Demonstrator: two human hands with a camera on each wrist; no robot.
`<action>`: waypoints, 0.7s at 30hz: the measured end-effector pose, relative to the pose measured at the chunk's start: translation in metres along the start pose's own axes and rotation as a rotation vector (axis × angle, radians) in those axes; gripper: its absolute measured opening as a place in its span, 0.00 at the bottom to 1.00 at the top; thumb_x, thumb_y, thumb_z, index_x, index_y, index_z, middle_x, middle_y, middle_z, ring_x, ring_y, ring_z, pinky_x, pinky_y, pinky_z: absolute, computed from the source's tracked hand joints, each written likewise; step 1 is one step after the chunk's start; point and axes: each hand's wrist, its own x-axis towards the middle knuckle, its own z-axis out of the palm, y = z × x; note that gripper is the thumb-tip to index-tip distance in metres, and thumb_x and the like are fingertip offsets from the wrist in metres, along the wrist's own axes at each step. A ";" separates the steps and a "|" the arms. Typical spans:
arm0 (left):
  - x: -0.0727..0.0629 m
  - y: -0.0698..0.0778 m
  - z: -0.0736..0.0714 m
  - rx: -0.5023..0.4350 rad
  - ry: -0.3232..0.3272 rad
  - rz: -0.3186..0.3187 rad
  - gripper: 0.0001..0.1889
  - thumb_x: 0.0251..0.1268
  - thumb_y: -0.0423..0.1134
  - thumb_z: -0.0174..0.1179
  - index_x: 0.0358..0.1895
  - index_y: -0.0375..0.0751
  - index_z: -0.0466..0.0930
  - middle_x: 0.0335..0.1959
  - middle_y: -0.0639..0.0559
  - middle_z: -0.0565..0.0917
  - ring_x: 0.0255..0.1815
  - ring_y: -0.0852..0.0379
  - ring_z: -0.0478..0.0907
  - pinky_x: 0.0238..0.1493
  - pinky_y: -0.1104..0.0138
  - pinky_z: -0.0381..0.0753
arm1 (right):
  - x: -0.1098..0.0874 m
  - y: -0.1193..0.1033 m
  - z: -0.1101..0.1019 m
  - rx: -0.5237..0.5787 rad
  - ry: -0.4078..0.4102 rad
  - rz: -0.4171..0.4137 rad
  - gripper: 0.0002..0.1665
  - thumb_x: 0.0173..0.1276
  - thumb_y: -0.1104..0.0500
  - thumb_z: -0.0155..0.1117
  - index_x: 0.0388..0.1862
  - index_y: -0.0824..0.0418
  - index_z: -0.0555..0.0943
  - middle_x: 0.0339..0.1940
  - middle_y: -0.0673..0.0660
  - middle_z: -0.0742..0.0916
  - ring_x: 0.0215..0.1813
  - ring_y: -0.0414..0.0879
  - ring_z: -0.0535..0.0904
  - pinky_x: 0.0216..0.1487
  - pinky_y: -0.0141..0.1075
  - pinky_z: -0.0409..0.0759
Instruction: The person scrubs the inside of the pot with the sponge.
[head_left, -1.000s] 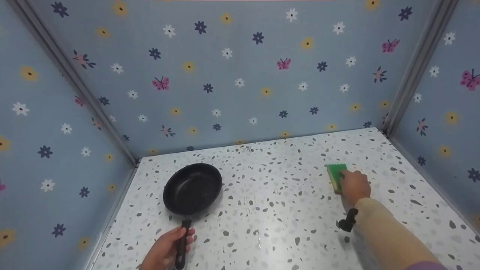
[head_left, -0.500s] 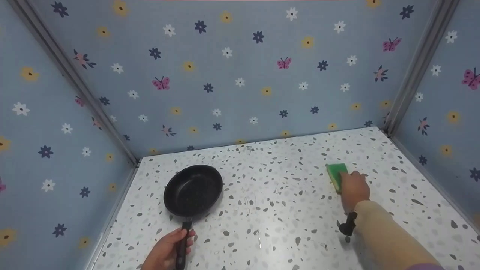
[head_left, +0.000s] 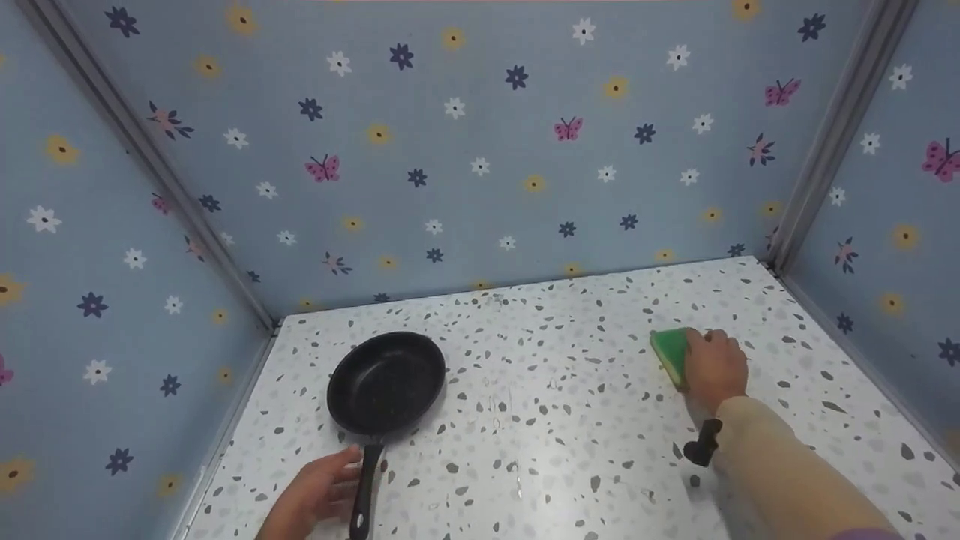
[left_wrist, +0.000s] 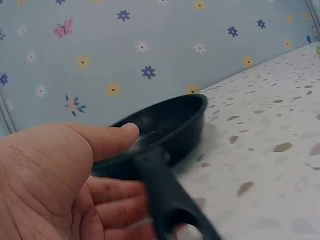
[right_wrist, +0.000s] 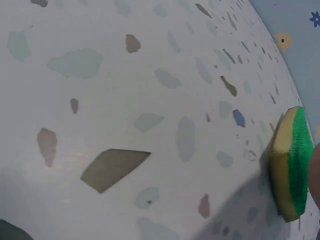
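A black frying pan (head_left: pixel 386 382) sits on the speckled white table, its handle pointing toward me. My left hand (head_left: pixel 311 491) is just left of that handle (head_left: pixel 365 487), its thumb and fingers extended and loose. In the left wrist view, the left thumb (left_wrist: pixel 112 140) lies above and the fingers pass below beside the handle, without closing round it. On the right lies a green and yellow sponge (head_left: pixel 670 351), green side up. My right hand (head_left: pixel 716 367) holds its right part with bent fingers, hiding that side. The right wrist view shows the sponge (right_wrist: pixel 290 165) at its edge, a finger against the green face.
The speckled tabletop (head_left: pixel 540 420) has small wet-looking streaks near its middle. Blue flower-patterned panels (head_left: pixel 480 150) stand behind and on both sides, joined by grey metal posts (head_left: pixel 832 150) at the corners.
My left hand has let go of the pan handle and moved slightly left. My right hand has shifted a little over the sponge, which has turned slightly. The pan stays about where it was.
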 end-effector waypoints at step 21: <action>0.015 0.157 0.092 0.855 0.531 0.566 0.36 0.73 0.56 0.54 0.77 0.42 0.60 0.78 0.33 0.57 0.76 0.30 0.56 0.72 0.38 0.57 | 0.023 -0.116 -0.080 0.074 0.086 -0.245 0.27 0.78 0.46 0.54 0.71 0.56 0.73 0.65 0.69 0.76 0.66 0.67 0.71 0.65 0.64 0.67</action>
